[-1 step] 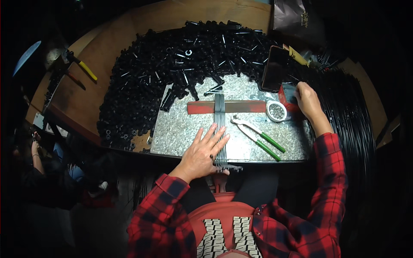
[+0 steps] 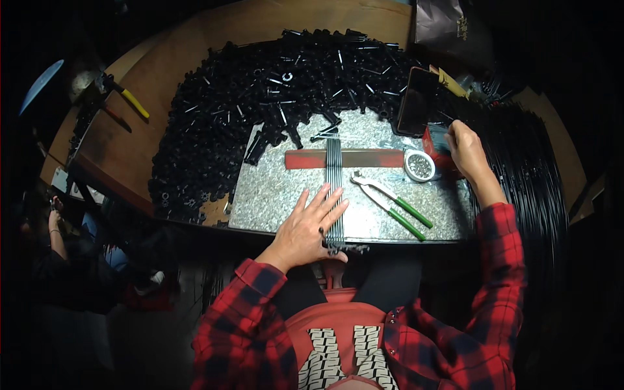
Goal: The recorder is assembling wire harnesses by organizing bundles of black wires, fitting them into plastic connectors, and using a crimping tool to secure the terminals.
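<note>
A row of thin grey rods (image 2: 334, 170) lies side by side across a red and brown bar (image 2: 370, 159) on a speckled stone slab (image 2: 273, 201). My left hand (image 2: 304, 231) rests over the rods near the slab's front edge, fingers stretched out and spread, the thumb below them. Small metal pieces hang at the rods' near ends. My right hand (image 2: 465, 148) is closed, fingertips together, beside a red box (image 2: 440, 144) with bluish film; what it pinches is hidden. Close by stand a white round dish (image 2: 419, 166) of small metal bits and green-handled pliers (image 2: 393, 207).
Black tubular parts (image 2: 221, 117) are heaped behind and left of the slab. A dark phone (image 2: 416, 103) stands upright at the back right. Long black rods (image 2: 530, 175) fill the right side. Yellow-handled pliers (image 2: 133, 103) hang at the left wall. Another person's hand (image 2: 54, 220) shows far left.
The whole picture has shifted very slightly. Both hands keep their places, and a little more bluish film shows beside my right hand.
</note>
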Available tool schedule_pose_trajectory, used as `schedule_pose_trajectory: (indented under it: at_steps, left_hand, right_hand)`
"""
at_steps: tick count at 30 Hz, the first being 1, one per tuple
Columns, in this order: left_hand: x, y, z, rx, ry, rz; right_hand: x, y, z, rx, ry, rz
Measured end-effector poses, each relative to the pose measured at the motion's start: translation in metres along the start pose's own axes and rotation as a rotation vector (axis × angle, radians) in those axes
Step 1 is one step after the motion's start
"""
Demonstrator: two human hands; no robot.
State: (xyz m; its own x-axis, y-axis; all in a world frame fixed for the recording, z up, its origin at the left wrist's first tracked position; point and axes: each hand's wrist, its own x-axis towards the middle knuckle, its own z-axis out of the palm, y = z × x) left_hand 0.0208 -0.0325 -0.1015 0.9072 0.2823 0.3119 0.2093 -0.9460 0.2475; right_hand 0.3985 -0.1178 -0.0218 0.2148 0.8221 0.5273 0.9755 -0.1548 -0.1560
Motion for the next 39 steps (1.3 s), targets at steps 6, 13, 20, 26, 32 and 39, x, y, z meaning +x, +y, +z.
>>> schedule_pose_trajectory:
  at_steps: [6,13,20,26,32,39]
  left_hand:
    - [0.008,0.008,-0.054,-0.997,-0.096,-0.104]
    - [0.024,0.042,-0.107,-1.344,-0.022,0.087]
    - [0.018,0.057,-0.105,-0.832,0.307,0.198]
    - [0.016,0.063,-0.102,-0.743,0.398,0.135]
    - [0.014,0.061,-0.102,-0.76,0.38,0.121]
    - [0.016,0.059,-0.103,-0.732,0.373,0.15]
  right_hand:
    - [-0.02,-0.105,-0.047,0.407,-0.142,-0.064]
    - [-0.053,-0.168,-0.094,0.537,-0.122,-0.424]
    - [-0.063,-0.19,-0.109,0.49,-0.074,-0.499]
    - [-0.063,-0.194,-0.106,0.376,-0.001,-0.581]
    - [-0.062,-0.198,-0.105,0.329,0.017,-0.573]
    - [-0.061,-0.198,-0.105,0.306,0.028,-0.563]
